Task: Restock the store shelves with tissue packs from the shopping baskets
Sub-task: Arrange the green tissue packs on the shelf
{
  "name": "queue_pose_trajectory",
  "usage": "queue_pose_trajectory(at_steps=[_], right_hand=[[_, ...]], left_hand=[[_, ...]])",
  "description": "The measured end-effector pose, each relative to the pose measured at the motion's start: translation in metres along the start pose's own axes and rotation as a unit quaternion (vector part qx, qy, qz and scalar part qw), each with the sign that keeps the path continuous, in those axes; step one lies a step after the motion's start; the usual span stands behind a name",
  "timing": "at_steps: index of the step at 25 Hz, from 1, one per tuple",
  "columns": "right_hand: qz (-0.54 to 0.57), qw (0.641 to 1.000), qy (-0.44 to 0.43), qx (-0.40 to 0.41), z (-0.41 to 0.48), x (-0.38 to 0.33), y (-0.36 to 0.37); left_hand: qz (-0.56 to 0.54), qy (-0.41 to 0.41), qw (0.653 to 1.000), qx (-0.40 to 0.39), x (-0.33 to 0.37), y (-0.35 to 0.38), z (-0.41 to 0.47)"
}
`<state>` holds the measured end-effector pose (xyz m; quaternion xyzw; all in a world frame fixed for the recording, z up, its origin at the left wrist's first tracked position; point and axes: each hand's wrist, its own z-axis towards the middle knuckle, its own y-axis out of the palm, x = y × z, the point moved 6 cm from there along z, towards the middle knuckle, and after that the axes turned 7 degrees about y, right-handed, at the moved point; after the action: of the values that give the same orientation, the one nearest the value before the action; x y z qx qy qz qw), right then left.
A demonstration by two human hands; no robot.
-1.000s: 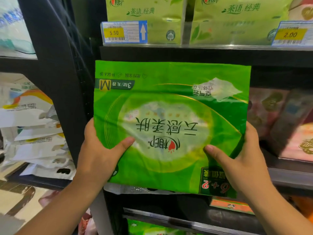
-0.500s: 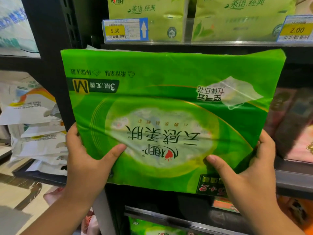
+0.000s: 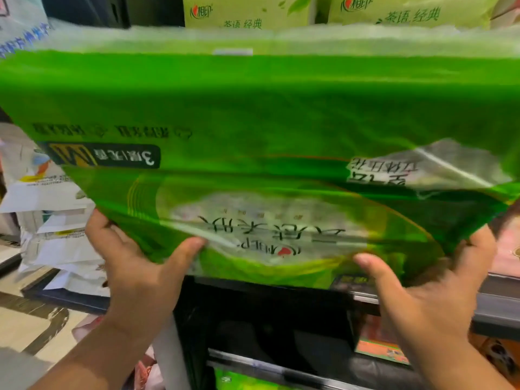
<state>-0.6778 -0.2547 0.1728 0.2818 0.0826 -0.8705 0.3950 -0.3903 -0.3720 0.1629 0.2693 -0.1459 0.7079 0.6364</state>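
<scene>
The big green tissue pack (image 3: 253,122) fills the view, print upside down and blurred, held up in front of the dark shelf unit (image 3: 261,311) and not yet resting on any shelf. So this one looks mid-delivery: out of the basket, placement still to do. No basket shows, so how many remain I can't tell. Pale green packs (image 3: 247,12) already line the shelf above, white packs (image 3: 56,243) are stacked in the bay to the left, and pink packs (image 3: 506,249) sit just right of the opening. Those could crowd a pack this wide, and the gap behind it is hidden. The left hand (image 3: 135,266) grips the lower left corner, thumb across the front. The right hand (image 3: 430,294) grips the lower right likewise.
</scene>
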Motion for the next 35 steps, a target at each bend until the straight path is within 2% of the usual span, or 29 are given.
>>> queue_pose_trajectory(at_steps=[4, 6, 12, 17, 21, 25, 27, 30, 35], right_hand=[[0.029, 0.999, -0.012, 0.005, 0.032, 0.016, 0.007], [0.027, 1.000, -0.007, -0.002, 0.038, 0.031, 0.012], [-0.084, 0.994, 0.075, 0.004, 0.025, 0.084, 0.019], [-0.215, 0.958, 0.181, -0.065, 0.015, 0.106, 0.028], [-0.244, 0.948, 0.185, -0.083, 0.035, 0.112, 0.038], [-0.256, 0.935, 0.227, -0.094, 0.044, 0.127, 0.048], [-0.259, 0.929, 0.246, -0.100, 0.046, 0.136, 0.049], [-0.282, 0.916, 0.261, -0.113, 0.048, 0.144, 0.052], [-0.329, 0.896, 0.268, -0.129, 0.049, 0.144, 0.058]], left_hand=[[0.058, -0.057, 0.996, 0.042, -0.016, 0.023, 0.020], [0.066, -0.096, 0.993, 0.024, -0.031, 0.038, 0.020], [0.108, -0.130, 0.985, -0.030, -0.074, 0.052, 0.012], [0.185, -0.159, 0.967, -0.072, -0.094, 0.050, 0.003], [0.256, -0.138, 0.948, -0.132, -0.096, 0.063, 0.017], [0.300, -0.140, 0.927, -0.173, -0.099, 0.079, 0.031], [0.351, -0.107, 0.905, -0.216, -0.097, 0.087, 0.028], [0.444, -0.034, 0.851, -0.278, -0.097, 0.096, 0.023], [0.499, 0.017, 0.816, -0.290, -0.102, 0.099, 0.030]])
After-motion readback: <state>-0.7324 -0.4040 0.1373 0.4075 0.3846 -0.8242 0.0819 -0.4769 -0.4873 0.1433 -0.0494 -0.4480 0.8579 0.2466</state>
